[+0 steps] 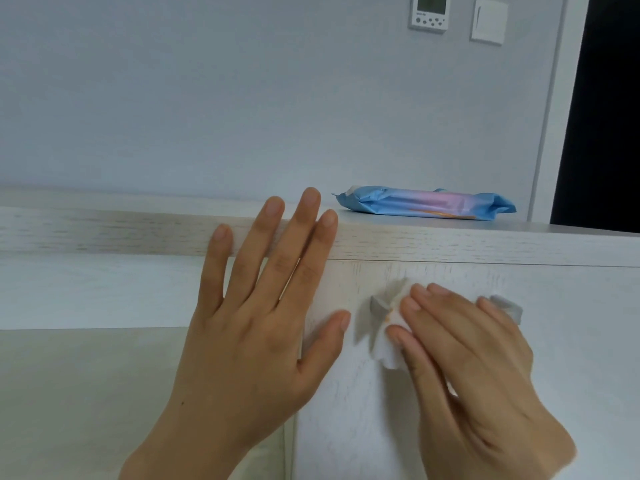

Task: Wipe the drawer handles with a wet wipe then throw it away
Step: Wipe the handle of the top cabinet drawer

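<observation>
1. Landmark: the drawer handle [446, 308], a grey bar on the white drawer front [381, 393]. All positions below are referenced to it.
2. Your right hand [467, 362] lies directly over the handle, fingers [429, 308] curled around the bar and pressing the wet wipe [389, 327] against it. Only the bar's two ends show past the hand. Likely reason: wrapping the wipe lets it reach front and underside in one pass.
3. The wipe is bunched at the handle's left end, a white fold hanging just below it.
4. Your left hand [263, 306] sits left of the handle, flat and spread, holding nothing; its fingertips overlap the cabinet's top edge [450, 245]. Judgement: it braces the drawer front against the rubbing.
5. Above and behind the handle, a blue wipes pack [426, 204] rests on the cabinet top, within reach.
6. Further back, above the handle: wall thermostat [429, 12] and switch [489, 20].
7. No bin is visible; disposal not yet done.
</observation>
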